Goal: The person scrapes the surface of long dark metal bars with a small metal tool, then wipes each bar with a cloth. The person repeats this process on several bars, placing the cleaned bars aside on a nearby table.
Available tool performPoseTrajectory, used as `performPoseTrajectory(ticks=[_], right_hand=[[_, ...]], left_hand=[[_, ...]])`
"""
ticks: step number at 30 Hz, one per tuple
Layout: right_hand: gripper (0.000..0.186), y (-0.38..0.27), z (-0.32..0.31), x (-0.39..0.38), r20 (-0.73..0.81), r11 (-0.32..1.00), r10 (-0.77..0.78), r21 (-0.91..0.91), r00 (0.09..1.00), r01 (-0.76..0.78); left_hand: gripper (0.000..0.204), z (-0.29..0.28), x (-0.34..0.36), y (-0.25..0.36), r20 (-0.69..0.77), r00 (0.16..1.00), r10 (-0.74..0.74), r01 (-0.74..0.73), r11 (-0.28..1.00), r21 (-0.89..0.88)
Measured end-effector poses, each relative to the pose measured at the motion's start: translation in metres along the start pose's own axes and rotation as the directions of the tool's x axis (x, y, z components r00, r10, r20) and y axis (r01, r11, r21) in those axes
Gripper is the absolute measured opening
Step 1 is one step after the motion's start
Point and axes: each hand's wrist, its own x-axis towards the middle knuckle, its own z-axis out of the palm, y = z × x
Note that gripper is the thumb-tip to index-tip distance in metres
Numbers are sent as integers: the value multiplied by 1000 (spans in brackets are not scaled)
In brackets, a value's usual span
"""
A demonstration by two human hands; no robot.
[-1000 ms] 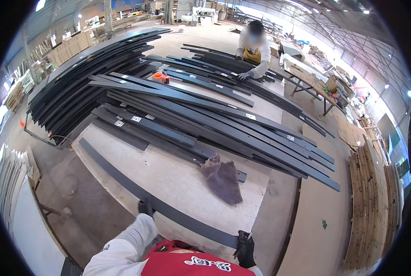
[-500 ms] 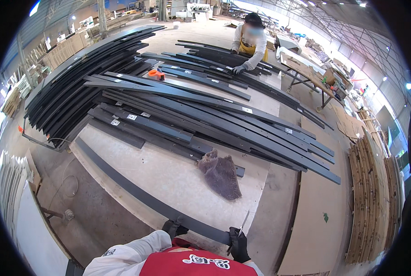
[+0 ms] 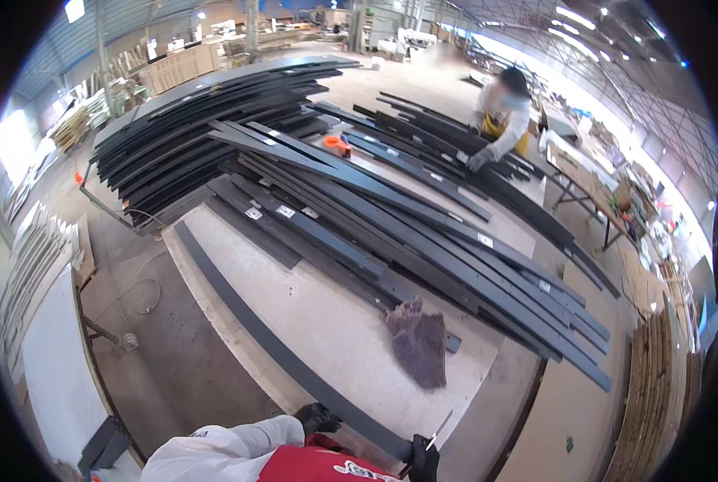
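A long dark grey strip (image 3: 256, 328) lies along the near edge of the pale work table (image 3: 327, 337), running from far left down toward me. My left hand (image 3: 317, 419), in a black glove, is at the strip's near side with its fingers curled at the edge. At the strip's near end is my right hand (image 3: 425, 460), also black-gloved, closed around a knife (image 3: 437, 429) whose thin blade points up and away. Part of this hand is cut off by the picture's lower rim. Beyond the strip, a ragged brown-purple cloth (image 3: 420, 344) rests against the dark boards.
Long dark boards (image 3: 407, 217) lie overlapping across the table, several with white labels. A taller stack of dark boards (image 3: 214, 120) is at far left. An orange tape dispenser (image 3: 336, 145) sits among them. Across the table, a co-worker (image 3: 503, 112) reaches over boards with a gloved hand.
The view has swung left, so the scene sits farther right and lower. My left hand is closer to the strip's near edge; the knife stays in my right hand.
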Motion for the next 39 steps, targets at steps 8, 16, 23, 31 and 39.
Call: performPoseTrajectory(ticks=[8, 16, 23, 31, 39], right_hand=[[35, -5, 0, 9, 104, 993, -64, -92, 993, 74], [28, -2, -4, 8, 154, 999, 49, -4, 987, -49], [36, -11, -15, 12, 268, 991, 108, 50, 957, -126], [44, -3, -62, 1, 239, 993, 78, 72, 968, -98], [48, -13, -41, -9, 103, 989, 41, 136, 994, -55]], left_hand=[[46, -7, -5, 6, 131, 991, 7, -45, 955, 295], [41, -23, -16, -13, 203, 957, 208, -291, 646, 706], [24, 22, -67, 32, 81, 900, 429, -278, 420, 864], [52, 17, -40, 32, 588, 614, 527, -358, -479, 802], [58, 123, 10, -55, 878, 477, 46, -793, -408, 453]])
